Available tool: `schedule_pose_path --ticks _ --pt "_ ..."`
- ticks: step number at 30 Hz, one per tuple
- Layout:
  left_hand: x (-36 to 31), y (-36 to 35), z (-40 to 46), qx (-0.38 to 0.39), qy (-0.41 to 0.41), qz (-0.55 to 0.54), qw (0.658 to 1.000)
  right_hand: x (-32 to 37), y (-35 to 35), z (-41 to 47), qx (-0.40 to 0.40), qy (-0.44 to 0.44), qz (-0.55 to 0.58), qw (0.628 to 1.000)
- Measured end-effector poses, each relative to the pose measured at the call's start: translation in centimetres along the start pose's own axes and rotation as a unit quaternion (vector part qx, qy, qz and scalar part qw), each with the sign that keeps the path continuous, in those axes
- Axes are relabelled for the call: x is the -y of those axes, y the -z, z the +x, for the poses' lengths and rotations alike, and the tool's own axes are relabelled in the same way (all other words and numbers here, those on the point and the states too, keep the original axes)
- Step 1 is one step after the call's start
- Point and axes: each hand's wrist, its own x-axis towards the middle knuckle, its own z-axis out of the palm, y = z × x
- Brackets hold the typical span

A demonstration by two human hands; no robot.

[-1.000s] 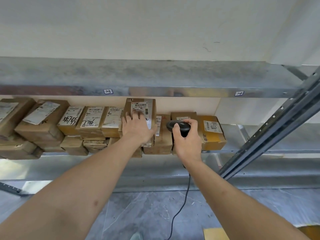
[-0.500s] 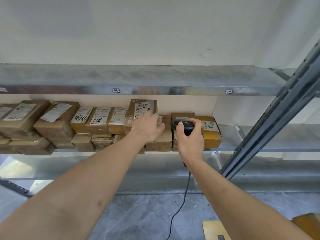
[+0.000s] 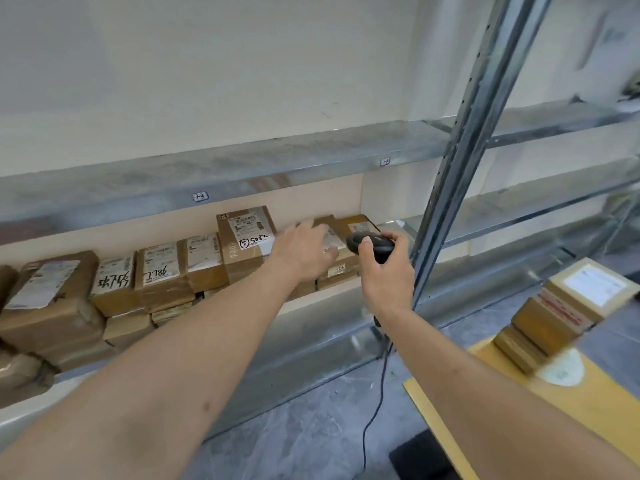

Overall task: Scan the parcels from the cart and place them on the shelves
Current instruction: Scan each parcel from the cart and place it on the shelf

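On the lower shelf (image 3: 322, 299) of a metal rack, a row of brown cardboard parcels (image 3: 145, 278) stands against a cream wall, each with a white shipping label facing out. One taller parcel (image 3: 246, 242) near the middle of the row rises above its neighbours and carries handwritten numbers under its label. Just to its right, the left hand (image 3: 304, 251) reaches in with fingers straight and spread, its grip wide, fingertips lying on a smaller labelled parcel (image 3: 337, 256); whether the hand presses it cannot be told. Right beside that, the right hand (image 3: 388, 271) has its grip curled round a black handheld scanner (image 3: 370, 243), head pointing toward the parcels, thumb on top. A thin black cable (image 3: 377, 407) drops from the scanner toward the grey floor (image 3: 311, 427). Above the row, an upper shelf (image 3: 221, 174) of galvanised metal has two small tags on its front edge. A slanted steel upright (image 3: 460, 147) with punched holes frames the rack to the right of the hands. At lower right, a stack of further parcels (image 3: 568, 306) sits on a flat yellow surface (image 3: 588, 407), well apart from the shelf
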Motion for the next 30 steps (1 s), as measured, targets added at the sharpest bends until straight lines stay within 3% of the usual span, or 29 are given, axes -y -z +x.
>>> schedule_pose_path --ticks 7,17,30 --pt "-4.2 1.7 -1.8 0.018 -0.098 -0.002 0.995 0.7 5.3 -4.6 -0.099 -0.009 -0.016 0.995" --pt "-16.2 1.2 -3.4 0.015 -0.237 -0.002 0.971 -1.7 15.8 -7.2 -0.220 -0.040 -0.030 0.974" --pt "-34.4 -2.8 -3.7 0.041 -0.292 -0.032 0.955 -8.8 31.1 -5.0 -0.275 -0.076 -0.038 0.958"
